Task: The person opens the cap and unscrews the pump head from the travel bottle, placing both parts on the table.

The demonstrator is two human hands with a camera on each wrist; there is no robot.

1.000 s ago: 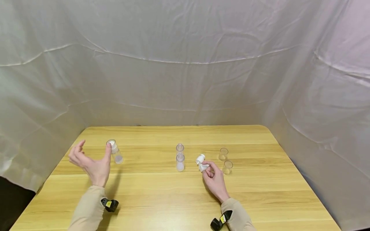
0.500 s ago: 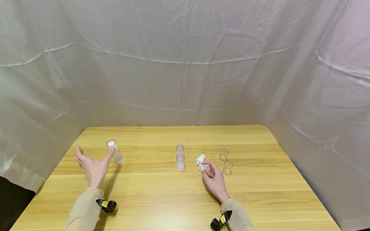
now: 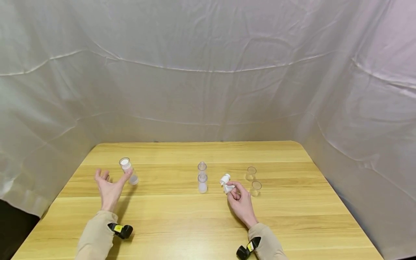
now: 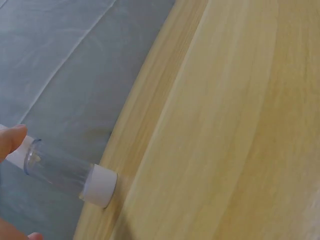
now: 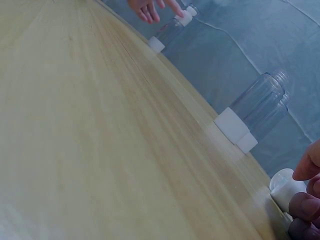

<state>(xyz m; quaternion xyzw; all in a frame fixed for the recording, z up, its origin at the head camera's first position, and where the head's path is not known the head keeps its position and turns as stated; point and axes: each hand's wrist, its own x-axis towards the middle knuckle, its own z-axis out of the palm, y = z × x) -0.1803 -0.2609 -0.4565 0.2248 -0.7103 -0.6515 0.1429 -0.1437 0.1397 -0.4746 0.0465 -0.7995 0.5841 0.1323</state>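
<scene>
My left hand [image 3: 109,190] is beside a clear bottle with a white base and white collar [image 3: 126,167], which stands upright at the left. Its fingers are spread and the thumb is at the collar; whether it touches is unclear. In the left wrist view the bottle's clear body [image 4: 62,167] and a thumb [image 4: 12,141] show. My right hand [image 3: 242,206] pinches a white pump head [image 3: 229,189] low over the table. Behind that lies another white pump head [image 3: 225,179]. In the right wrist view the fingers [image 5: 306,205] partly hide the white pieces.
Two clear bottles without tops, a front one [image 3: 202,184] and a rear one [image 3: 202,167], stand mid-table. Two clear caps, near [image 3: 255,189] and far [image 3: 251,174], are right of the right hand. A grey curtain [image 3: 208,101] surrounds the wooden table [image 3: 175,224].
My left hand has shifted right and slightly nearer to me, its thumb sliding lower along the bottle and its fingers drawing closer in. The right hand keeps its place and its pinch.
</scene>
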